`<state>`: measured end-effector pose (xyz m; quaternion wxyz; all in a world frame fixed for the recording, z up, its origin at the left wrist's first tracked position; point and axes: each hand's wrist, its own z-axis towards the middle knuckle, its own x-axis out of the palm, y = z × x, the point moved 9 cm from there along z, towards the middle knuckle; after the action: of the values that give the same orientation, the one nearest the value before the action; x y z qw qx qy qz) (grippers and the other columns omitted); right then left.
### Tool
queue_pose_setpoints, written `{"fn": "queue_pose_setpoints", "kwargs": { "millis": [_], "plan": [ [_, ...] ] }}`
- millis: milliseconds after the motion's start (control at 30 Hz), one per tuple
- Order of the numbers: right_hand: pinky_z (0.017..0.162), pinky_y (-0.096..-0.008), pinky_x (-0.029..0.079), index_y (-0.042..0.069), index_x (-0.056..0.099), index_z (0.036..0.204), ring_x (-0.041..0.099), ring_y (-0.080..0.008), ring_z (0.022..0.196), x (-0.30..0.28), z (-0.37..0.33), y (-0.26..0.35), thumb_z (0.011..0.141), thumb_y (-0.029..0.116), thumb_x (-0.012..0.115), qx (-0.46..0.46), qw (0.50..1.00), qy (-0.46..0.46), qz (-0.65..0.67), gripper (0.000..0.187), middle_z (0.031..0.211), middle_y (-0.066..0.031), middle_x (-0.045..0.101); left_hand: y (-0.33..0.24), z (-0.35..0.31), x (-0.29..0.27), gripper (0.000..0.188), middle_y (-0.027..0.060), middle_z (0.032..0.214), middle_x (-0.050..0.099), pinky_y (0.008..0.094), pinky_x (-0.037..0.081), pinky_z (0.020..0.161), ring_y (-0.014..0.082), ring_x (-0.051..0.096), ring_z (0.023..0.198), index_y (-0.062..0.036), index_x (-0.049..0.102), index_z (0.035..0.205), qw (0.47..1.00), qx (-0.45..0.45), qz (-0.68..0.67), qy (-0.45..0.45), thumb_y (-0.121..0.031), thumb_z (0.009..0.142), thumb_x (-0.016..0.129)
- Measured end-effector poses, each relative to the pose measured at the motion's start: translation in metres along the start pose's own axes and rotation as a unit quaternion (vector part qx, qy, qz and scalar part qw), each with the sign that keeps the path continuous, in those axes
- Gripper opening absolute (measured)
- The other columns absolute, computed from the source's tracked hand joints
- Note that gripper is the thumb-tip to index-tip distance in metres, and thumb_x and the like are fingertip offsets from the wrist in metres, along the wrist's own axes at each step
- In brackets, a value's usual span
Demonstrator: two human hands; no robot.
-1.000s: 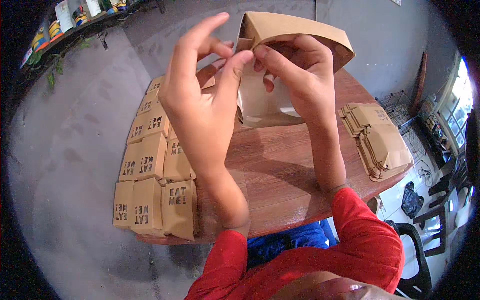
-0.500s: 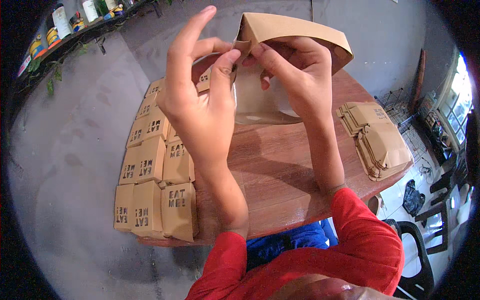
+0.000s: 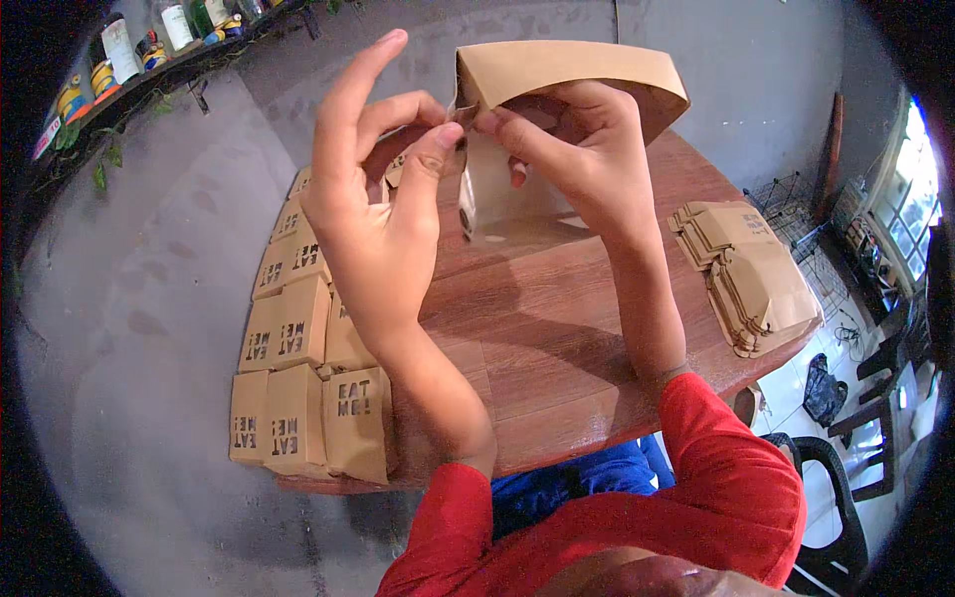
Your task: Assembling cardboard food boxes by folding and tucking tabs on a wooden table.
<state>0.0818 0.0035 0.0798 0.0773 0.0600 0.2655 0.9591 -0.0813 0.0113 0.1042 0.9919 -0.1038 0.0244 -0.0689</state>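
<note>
Since the earlier frame, the cardboard box (image 3: 577, 65), left hand (image 3: 370, 221) and right hand (image 3: 599, 164) are shifting slightly toward nine o'clock. The right hand is pinching the box's left corner at twelve o'clock; the left thumb and finger are nearly meeting at its flap, whether gripping I cannot tell. Folded boxes (image 3: 298, 403) are standing toward nine, flat cardboard (image 3: 771, 284) lying toward three.
</note>
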Motion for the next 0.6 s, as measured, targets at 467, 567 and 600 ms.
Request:
{"fn": "queue_pose_setpoints", "kwargs": {
  "millis": [467, 567, 600],
  "plan": [
    [0.06, -0.0234, 0.053, -0.004, 0.069, 0.107, 0.065, -0.0082, 0.069, -0.008, -0.004, 0.014, 0.087, 0.005, 0.065, -0.008, 0.999, 0.016, -0.036, 0.022, 0.088, -0.0053, 0.072, 0.01, -0.004, 0.028, 0.055, 0.0133, 0.119, 0.065, 0.0336, 0.056, 0.085, 0.0227, 0.066, 0.103, -0.0093, 0.055, 0.139, 0.994, -0.008, 0.014, 0.11, -0.006, 0.087, 0.072],
    [0.061, -0.0238, 0.053, -0.004, 0.069, 0.108, 0.065, -0.0083, 0.07, -0.008, -0.004, 0.018, 0.087, 0.005, 0.063, -0.026, 0.995, 0.028, -0.087, 0.023, 0.086, -0.0053, 0.072, 0.017, -0.005, 0.029, 0.056, 0.0143, 0.119, 0.066, 0.0338, 0.056, 0.084, 0.0234, 0.067, 0.102, -0.0087, 0.055, 0.139, 0.995, -0.022, 0.022, 0.098, -0.007, 0.087, 0.073],
    [0.061, -0.0238, 0.053, -0.004, 0.069, 0.108, 0.065, -0.0083, 0.07, -0.01, -0.003, 0.018, 0.087, 0.005, 0.063, -0.026, 0.995, 0.028, -0.088, 0.023, 0.086, -0.0053, 0.072, 0.017, -0.005, 0.03, 0.056, 0.0143, 0.119, 0.066, 0.0338, 0.056, 0.084, 0.0234, 0.067, 0.102, -0.0087, 0.055, 0.139, 0.995, -0.022, 0.021, 0.099, -0.007, 0.087, 0.073]
  ]
}}
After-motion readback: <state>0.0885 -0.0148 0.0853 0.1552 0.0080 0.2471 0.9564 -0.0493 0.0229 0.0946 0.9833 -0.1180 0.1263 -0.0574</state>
